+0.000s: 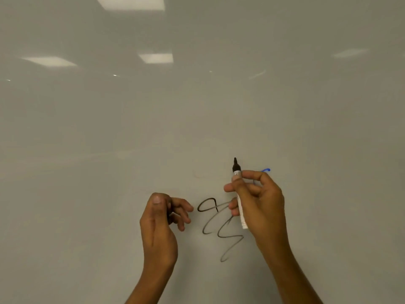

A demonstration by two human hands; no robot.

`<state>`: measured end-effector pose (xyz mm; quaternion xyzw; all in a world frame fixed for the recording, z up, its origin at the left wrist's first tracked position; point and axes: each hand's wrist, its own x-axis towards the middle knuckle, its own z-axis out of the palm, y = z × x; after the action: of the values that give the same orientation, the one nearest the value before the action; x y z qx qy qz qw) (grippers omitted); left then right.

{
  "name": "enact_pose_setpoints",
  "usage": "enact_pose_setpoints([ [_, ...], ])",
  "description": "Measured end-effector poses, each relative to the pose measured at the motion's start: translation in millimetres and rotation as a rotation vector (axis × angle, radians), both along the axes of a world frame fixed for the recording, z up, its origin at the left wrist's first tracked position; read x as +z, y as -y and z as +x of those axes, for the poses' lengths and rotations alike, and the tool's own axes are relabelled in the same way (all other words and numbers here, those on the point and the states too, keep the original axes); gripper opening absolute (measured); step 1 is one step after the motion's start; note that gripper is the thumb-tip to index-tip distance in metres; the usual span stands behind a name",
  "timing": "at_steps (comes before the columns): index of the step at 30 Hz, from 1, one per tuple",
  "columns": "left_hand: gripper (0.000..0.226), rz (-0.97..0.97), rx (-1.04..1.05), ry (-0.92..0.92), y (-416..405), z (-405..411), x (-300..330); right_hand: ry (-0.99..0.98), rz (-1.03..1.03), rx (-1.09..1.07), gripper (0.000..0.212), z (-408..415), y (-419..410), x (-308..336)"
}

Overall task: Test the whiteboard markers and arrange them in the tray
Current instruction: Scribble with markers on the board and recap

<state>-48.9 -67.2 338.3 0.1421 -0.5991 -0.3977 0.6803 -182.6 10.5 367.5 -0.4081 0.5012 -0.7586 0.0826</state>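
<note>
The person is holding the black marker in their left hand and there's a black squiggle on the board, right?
Not quite. The head view shows the black marker in the right hand, not the left. The left hand pinches something small and dark, probably the cap. The black squiggle is on the board, as you said.

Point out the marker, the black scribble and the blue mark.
marker [236, 172], head view, collar below the tip.
black scribble [219, 232], head view, middle loop.
blue mark [267, 170], head view, visible end.

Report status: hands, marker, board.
Right hand grips uncapped black marker, tip up. Left hand pinches dark cap. Black scribble on whiteboard. Tray not in view.
</note>
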Motion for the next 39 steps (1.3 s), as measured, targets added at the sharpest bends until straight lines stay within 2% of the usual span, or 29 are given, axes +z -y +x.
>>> enact_pose_setpoints([
  [2, 0.040, 0.002, -0.003, 0.000, 1, 4, 0, -0.049, 0.083, -0.035, 0.012, 6, 11, -16],
  [6, 0.041, 0.012, -0.044, 0.030, 5, 7, 0, 0.031, 0.028, -0.238, 0.012, -1, 11, -53],
  [10, 0.041, 0.047, -0.124, 0.071, 8, -1, -2, -0.004, 0.248, -0.123, 0.014, 9, -1, -75],
  [12, 0.044, 0.102, -0.197, 0.076, 7, -7, -2, 0.047, 0.278, -0.132, 0.012, 7, -11, -77],
  [14, 0.049, 0.186, -0.301, 0.052, 4, -14, -2, 0.139, 0.231, -0.124, 0.010, 4, -25, -72],
  [16, 0.046, 0.321, -0.454, -0.007, 0, -20, -1, 0.174, 0.222, -0.007, 0.008, 13, -36, -66],
  [19, 0.043, 0.535, -0.724, -0.122, -6, -29, 1, 0.125, 0.259, 0.127, 0.006, 31, -41, -67],
  [24, 0.045, 0.742, -0.968, -0.161, -16, -35, -5, 0.071, 0.220, 0.121, 0.003, 34, -41, -72],
  [30, 0.042, 0.798, -1.032, -0.118, -22, -39, -15, 0.028, 0.179, 0.095, 0.019, 30, -41, -76],
  [34, 0.035, 0.815, -1.032, -0.098, -25, -43, -24, 0.024, 0.203, 0.093, 0.017, 28, -44, -79],
  [39, 0.036, 0.839, -1.030, -0.071, -35, -49, -35, 0.030, 0.214, 0.073, 0.004, 24, -45, -82],
])
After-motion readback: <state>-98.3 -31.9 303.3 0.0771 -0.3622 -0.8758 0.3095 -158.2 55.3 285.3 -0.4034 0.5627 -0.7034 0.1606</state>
